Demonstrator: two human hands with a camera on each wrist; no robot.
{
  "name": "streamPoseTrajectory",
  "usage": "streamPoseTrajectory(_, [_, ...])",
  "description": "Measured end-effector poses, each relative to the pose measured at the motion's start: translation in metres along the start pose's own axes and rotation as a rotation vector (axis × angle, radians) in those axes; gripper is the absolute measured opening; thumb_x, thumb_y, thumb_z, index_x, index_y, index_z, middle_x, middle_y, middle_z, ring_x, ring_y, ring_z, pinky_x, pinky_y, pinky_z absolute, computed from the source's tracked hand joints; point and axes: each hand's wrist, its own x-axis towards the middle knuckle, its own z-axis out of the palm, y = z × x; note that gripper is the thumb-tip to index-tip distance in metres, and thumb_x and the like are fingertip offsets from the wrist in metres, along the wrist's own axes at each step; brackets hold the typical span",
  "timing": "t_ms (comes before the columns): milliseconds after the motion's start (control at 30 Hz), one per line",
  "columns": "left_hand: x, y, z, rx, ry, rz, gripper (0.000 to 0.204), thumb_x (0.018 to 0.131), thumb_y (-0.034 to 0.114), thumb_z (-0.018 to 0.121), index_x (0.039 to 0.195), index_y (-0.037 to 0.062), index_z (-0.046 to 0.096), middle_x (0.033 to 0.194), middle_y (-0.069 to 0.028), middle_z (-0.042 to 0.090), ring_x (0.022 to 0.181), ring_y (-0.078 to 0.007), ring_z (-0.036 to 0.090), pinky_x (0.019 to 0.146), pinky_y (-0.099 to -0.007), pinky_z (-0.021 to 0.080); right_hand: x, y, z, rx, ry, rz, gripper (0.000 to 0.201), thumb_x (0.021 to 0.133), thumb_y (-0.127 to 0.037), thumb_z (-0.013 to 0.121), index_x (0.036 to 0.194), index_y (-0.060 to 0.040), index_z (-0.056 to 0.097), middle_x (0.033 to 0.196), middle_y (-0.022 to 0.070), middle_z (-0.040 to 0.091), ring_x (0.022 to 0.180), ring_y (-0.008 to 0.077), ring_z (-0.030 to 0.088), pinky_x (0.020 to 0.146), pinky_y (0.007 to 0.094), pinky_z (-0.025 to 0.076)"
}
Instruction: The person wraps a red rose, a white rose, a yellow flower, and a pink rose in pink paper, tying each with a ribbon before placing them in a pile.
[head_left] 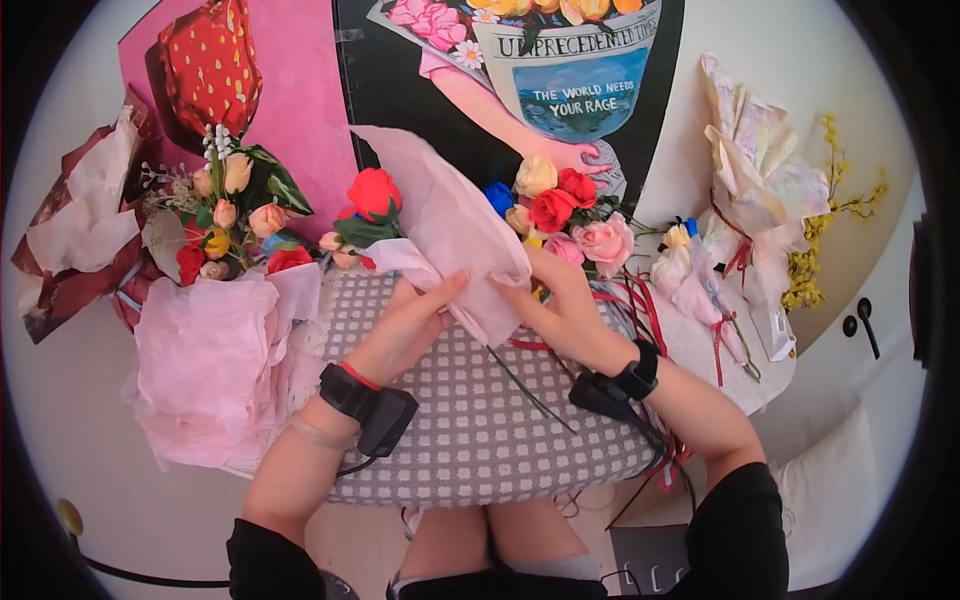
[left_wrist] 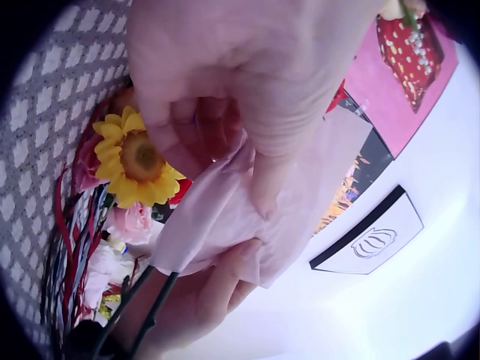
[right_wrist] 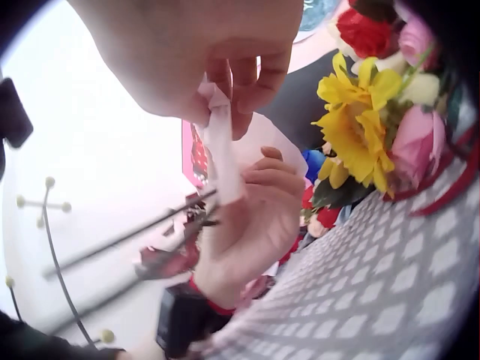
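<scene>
A sheet of pink wrapping paper (head_left: 450, 200) is folded around flower stems (head_left: 530, 392), which stick out below its narrow end. At its upper left a red rose (head_left: 375, 194) with green leaves shows outside the paper. My left hand (head_left: 408, 325) pinches the left side of the paper; in the left wrist view, its thumb lies along a fold. On the other side, my right hand (head_left: 572, 312) pinches the paper's edge between thumb and fingers. Two dark stems (left_wrist: 154, 315) emerge close to the right hand in the left wrist view. The paper hides where the stems meet.
A stack of pink paper sheets (head_left: 205, 370) lies at left, below mixed artificial flowers (head_left: 225, 215). More roses (head_left: 605, 245), a yellow sunflower (left_wrist: 141, 157) and ribbons (head_left: 650, 325) sit near the right hand. Wrapped bouquets (head_left: 745, 180) stand far right. A checked cloth (head_left: 450, 450) covers the table.
</scene>
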Motion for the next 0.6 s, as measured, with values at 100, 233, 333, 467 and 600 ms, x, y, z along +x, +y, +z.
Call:
streamPoseTrajectory(100, [0.000,0.006,0.001,0.016,-0.010,0.055,0.046,0.087,0.013,0.055,0.126,0.0021,0.033,0.122,-0.0090,0.047,0.110,-0.0188,0.049,0.092,-0.0352,0.043,0.007,0.010,-0.002,0.098,0.015,0.100,0.026,0.084,-0.012,0.055,0.107,-0.0004,0.055,0.087,0.0067,0.061,0.067,0.0093,0.054,0.058,0.0216,0.042])
streamPoseTrajectory(233, [0.005,0.002,-0.013,0.021,0.026,0.069,0.040,0.085,0.007,0.055,0.121,0.0031,0.038,0.117,-0.0073,0.050,0.106,-0.0172,0.052,0.089,-0.0331,0.045,0.017,0.014,-0.010,0.345,0.126,0.183,0.027,0.086,-0.009,0.053,0.112,0.0009,0.052,0.096,0.0035,0.061,0.082,0.0061,0.055,0.071,0.0214,0.045])
streamPoseTrajectory(333, [0.005,-0.004,-0.020,-0.063,0.093,0.042,0.031,0.083,0.002,0.055,0.112,0.0044,0.045,0.108,-0.0059,0.054,0.102,-0.0155,0.053,0.089,-0.0323,0.044,0.019,0.008,-0.018,0.418,0.202,0.204,0.028,0.088,-0.009,0.053,0.113,0.0025,0.051,0.100,0.0027,0.060,0.088,0.0069,0.055,0.077,0.0216,0.044])
streamPoseTrajectory(467, [0.002,-0.004,-0.013,-0.132,0.075,-0.011,0.024,0.082,0.002,0.054,0.105,0.0060,0.049,0.102,-0.0038,0.056,0.099,-0.0140,0.053,0.092,-0.0331,0.040,0.014,0.009,-0.032,0.391,0.233,0.234,0.027,0.088,-0.010,0.053,0.112,0.0016,0.051,0.101,0.0029,0.060,0.091,0.0069,0.055,0.078,0.0217,0.044])
streamPoseTrajectory(600, [0.004,-0.008,-0.019,-0.172,-0.006,-0.074,0.022,0.084,0.005,0.054,0.106,0.0070,0.051,0.105,-0.0031,0.055,0.101,-0.0136,0.052,0.092,-0.0335,0.038,0.006,0.021,-0.050,0.302,0.186,0.560,0.026,0.086,-0.017,0.058,0.105,0.0009,0.053,0.093,0.0014,0.059,0.080,0.0068,0.054,0.073,0.0221,0.043])
